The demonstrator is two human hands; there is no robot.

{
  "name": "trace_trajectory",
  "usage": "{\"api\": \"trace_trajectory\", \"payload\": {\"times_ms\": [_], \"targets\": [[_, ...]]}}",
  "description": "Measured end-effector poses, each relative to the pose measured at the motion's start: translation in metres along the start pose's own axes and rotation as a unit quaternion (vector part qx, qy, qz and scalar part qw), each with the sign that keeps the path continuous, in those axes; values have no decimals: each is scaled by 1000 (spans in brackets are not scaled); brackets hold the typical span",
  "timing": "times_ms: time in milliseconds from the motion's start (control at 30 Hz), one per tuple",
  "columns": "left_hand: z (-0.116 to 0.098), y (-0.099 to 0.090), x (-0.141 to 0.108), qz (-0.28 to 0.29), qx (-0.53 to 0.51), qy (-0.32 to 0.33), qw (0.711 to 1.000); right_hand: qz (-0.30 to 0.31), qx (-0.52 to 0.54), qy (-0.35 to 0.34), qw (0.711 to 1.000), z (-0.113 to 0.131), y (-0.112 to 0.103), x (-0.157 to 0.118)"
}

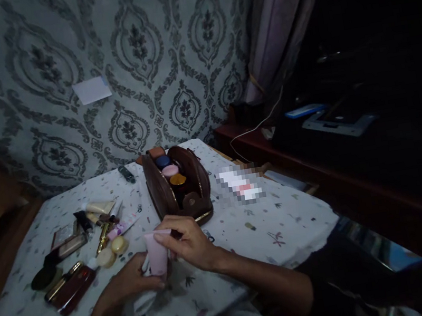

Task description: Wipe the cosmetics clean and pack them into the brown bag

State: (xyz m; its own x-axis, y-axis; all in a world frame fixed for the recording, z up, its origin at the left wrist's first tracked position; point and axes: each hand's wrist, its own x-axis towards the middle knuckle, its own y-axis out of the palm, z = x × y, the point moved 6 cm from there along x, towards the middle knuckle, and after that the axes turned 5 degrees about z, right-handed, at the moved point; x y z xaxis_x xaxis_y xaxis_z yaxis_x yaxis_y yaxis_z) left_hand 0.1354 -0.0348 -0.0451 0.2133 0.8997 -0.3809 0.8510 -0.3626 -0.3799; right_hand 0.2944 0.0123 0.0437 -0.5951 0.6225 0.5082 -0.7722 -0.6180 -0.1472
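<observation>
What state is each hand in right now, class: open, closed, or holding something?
Left hand: closed, holding the pink tube by its lower part.
Right hand: closed, holding the tube's upper end.

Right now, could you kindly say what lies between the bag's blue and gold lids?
In the head view, a pink lid lies between the blue lid and the gold lid.

Dark right sleeve [328,291], bare forearms [266,278]
</observation>
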Motion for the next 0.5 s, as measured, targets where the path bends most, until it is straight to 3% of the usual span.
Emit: {"api": "trace_trajectory", "payload": {"times_ms": [133, 233, 367, 500], "targets": [[-9, 11, 7, 62, -24, 53, 996, -43, 67, 19, 997, 15, -38, -7], [-11, 15, 13, 92, -64, 82, 990, -126, 94, 14, 988, 35, -86, -7], [-8, 16, 17, 94, -99, 74, 988, -265, 34, -74, 961, 70, -153, 0], [-7, 15, 18, 89, -109, 60, 988, -279, -55, -125, 950, 84, -179, 27]]}}
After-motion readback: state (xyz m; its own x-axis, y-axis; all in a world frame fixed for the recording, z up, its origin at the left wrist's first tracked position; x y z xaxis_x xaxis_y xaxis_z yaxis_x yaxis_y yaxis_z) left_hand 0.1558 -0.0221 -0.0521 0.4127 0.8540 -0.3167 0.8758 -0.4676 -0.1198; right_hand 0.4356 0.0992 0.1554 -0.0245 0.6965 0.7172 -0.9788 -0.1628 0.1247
